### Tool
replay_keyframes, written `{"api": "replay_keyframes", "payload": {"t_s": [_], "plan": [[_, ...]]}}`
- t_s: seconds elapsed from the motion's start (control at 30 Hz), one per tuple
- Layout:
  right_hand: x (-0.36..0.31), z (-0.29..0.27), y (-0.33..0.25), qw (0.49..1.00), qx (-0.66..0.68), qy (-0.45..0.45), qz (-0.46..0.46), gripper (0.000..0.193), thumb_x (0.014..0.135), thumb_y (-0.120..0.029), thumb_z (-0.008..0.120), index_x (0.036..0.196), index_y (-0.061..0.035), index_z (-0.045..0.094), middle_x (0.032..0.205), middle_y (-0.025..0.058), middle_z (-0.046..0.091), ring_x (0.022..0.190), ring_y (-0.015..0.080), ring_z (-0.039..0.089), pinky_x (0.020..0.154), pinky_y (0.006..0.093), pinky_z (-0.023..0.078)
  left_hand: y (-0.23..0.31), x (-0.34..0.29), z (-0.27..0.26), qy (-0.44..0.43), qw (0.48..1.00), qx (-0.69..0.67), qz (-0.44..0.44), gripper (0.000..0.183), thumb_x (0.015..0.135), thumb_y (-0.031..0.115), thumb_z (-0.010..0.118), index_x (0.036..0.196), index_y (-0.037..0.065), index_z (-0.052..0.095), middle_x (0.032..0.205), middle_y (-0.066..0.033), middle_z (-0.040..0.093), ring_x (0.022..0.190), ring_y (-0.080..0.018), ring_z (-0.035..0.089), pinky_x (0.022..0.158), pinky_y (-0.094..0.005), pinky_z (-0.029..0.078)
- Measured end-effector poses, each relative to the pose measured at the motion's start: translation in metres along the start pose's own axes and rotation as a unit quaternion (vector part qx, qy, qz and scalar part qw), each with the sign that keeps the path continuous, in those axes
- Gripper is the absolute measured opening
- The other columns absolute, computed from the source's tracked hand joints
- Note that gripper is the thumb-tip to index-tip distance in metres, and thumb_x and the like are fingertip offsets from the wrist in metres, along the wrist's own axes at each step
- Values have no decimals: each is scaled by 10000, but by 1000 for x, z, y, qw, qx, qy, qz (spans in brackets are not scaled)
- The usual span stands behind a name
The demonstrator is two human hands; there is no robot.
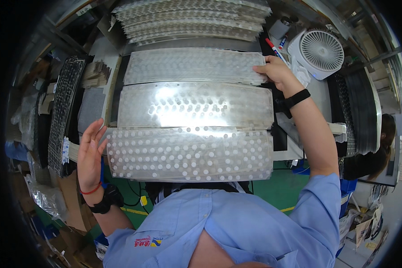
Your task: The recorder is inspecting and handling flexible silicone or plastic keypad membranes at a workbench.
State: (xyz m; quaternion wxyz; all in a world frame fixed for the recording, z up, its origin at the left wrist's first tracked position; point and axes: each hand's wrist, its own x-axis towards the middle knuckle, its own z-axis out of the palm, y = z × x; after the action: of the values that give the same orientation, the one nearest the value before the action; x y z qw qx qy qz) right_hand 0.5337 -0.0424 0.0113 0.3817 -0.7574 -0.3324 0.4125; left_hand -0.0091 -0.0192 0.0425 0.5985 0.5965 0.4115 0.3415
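Note:
Three long, translucent plastic sheets or sheet stacks lie crosswise before me, one behind another. The far sheet (192, 67) is cloudy, and my right hand (278, 73) pinches its right end, thumb on top. A shiny middle sheet (134, 107) reflects the light and shows rows of round spots. Nearest my body, a dotted sheet (172, 154) carries many white round dots, with several layers showing along its edges. Beside the left end of this one, my left hand (91, 154) is raised with its fingers stretched out, holding nothing. Whether its fingertips touch the edge I cannot tell.
A tall stack of similar sheets (192, 22) stands at the back. To the right are markers (274, 48), a white fan (319, 53) and dark stacked sheets (362, 111). Black patterned keyboard-like panels (67, 111) and a grey pad (91, 107) are at the left.

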Motion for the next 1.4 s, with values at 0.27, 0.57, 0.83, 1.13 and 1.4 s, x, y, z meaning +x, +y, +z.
{"api": "replay_keyframes", "payload": {"t_s": [0.27, 0.57, 0.83, 1.13, 1.4], "plan": [[3, -28, 9, 997, -21, 61, -33, 225, 888, -95, 596, 1089, 7, 586, 870, 34, 628, 742, 117, 605, 589, 265, 469, -19, -7, 11, 37, 999, -3, -20, 501, 986, 220, 445, 1428, 12, 334, 1468, -122, 371, 1360, -247, 338, 1108, -375, 263], [-47, -49, -13, 982, 120, 46, -140, 297, 922, -103, 563, 1214, -76, 513, 975, 21, 651, 807, 92, 610, 662, 223, 494, -12, -12, 41, 23, 990, 121, 70, 519, 960, 125, 440, 1435, -32, 304, 1492, -143, 333, 1384, -255, 302, 1155, -377, 187], [-148, -44, -11, 954, 258, 29, -147, 337, 920, -111, 593, 1232, -34, 490, 1075, 58, 646, 907, 128, 636, 778, 252, 515, -12, -7, 14, 102, 988, -63, 93, 476, 1040, 314, 330, 1408, 13, 353, 1446, -141, 391, 1328, -256, 401, 1105, -392, 340], [-229, 23, 53, 949, 302, 2, -91, 395, 929, -30, 541, 1302, 17, 419, 1122, 112, 626, 1002, 132, 604, 869, 258, 470, -5, -13, 20, -99, 971, -213, -48, 542, 1022, 358, 373, 1413, -14, 318, 1354, -169, 492, 1195, -220, 539, 972, -335, 461], [-236, 37, 57, 960, -91, 208, -166, 514, 789, -130, 715, 1253, 5, 542, 1180, 165, 538, 1020, 244, 538, 830, 312, 459, -15, -10, 14, -4, 999, 11, -42, 390, 973, 111, 509, 1329, -16, 414, 1171, -96, 607, 1017, -126, 587, 894, -261, 451]]}}
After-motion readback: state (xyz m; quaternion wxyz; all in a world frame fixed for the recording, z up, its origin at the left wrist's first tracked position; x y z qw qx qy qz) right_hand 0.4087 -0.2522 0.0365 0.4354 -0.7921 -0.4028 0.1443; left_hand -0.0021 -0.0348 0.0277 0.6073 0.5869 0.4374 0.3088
